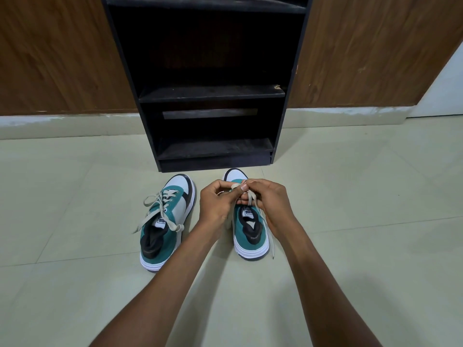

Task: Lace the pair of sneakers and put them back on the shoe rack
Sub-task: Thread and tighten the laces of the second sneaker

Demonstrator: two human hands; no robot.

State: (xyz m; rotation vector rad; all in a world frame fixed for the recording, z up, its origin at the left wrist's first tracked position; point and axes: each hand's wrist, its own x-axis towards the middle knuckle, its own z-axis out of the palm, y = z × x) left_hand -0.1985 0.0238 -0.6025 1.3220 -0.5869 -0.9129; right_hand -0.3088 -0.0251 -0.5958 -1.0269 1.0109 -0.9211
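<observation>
Two teal, white and black sneakers stand on the floor in front of a black shoe rack (208,93), toes toward it. The left sneaker (165,221) has a loose beige lace (155,204) threaded through its lower eyelets, ends lying free. Over the front of the right sneaker (250,231), my left hand (219,201) and my right hand (268,199) meet, both pinching its beige lace (250,196). One lace end trails down the shoe's right side to the floor. My hands hide the eyelets.
The rack's shelves hold nothing that I can see; the lowest shelf (215,147) sits just beyond the shoe toes. Brown wood panels (62,58) flank the rack, above a pale skirting. Pale floor tiles (75,284) surround the shoes.
</observation>
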